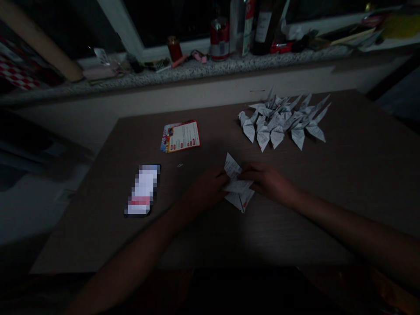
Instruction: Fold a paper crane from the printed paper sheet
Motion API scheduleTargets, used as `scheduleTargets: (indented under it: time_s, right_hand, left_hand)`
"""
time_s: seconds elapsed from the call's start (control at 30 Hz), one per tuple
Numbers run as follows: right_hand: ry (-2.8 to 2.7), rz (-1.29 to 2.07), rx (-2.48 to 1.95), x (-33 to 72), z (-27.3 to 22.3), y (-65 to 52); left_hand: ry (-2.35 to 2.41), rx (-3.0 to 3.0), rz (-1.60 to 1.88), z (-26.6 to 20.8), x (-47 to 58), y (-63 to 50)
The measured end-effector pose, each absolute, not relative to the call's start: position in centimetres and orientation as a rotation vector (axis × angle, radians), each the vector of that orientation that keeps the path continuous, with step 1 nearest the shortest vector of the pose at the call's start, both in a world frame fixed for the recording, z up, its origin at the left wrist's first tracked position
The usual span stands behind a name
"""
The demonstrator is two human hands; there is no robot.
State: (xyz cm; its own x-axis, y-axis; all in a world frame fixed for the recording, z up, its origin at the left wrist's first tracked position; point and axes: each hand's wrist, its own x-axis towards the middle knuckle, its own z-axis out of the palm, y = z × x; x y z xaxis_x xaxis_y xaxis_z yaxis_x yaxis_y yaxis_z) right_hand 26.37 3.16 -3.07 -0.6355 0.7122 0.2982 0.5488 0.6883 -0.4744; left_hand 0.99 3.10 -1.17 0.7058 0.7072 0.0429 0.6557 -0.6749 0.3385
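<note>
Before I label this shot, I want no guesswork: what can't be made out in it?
Head view throughout.
Phone: pixelation masks its screen.
Left hand, right hand: the folded paper and shadow hide some fingertips.
Print on that paper: too small and dim to read.
Paper cranes: front ones overlap those behind, so the count is unsure.
Dark bottle: the picture's top edge cuts it off.

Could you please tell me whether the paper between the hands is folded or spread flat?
Folded: the printed paper shows overlapping flaps and pointed corners between the left hand and right hand.
</note>
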Motion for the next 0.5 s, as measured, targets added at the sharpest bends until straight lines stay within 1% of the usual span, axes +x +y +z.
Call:
scheduleTargets:
  time_s: [0.2, 0.4, 0.5]
  right_hand:
    - [-2.423, 0.572, -1.032, 26.2, -2.7, 4.0]
    - [-2.475, 0.593, -1.311, 25.4, -1.7, 4.9]
    - [-2.499, 0.641, -1.374, 25.0, -1.1, 5.5]
  left_hand:
    - [1.166, 2.474, 0.311, -1.1, 1.2, 3.8]
    - [1.249, 2.465, 0.243, -0.8, 1.5, 4.4]
    - [1.261, 2.435, 0.211, -0.6, 1.5, 4.9]
